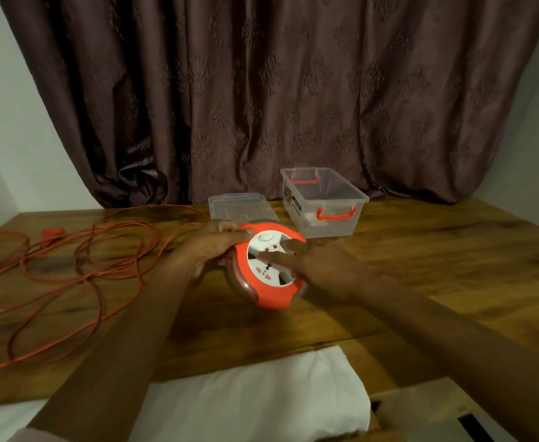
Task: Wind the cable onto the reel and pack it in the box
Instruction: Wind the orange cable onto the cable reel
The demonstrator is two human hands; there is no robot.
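Orange reel (pixel 269 266), two hands (pixel 212 247), one box (pixel 325 202)

— What sort of place is this?

— A room in a home, I'd say. A heavy brown patterned curtain (pixel 262 90) hangs across the back, between plain pale walls (pixel 10 100).

— Anything else?

— A wooden desk (pixel 421 266) with visible grain, and a folded white cloth (pixel 255 397) at its near edge. Household furnishings, nothing industrial.

On the bench (pixel 421 266), the cable (pixel 80 266) sprawls left of the reel (pixel 269 272); behind the reel lie the lid (pixel 239 207) and, right, the box (pixel 324 202).
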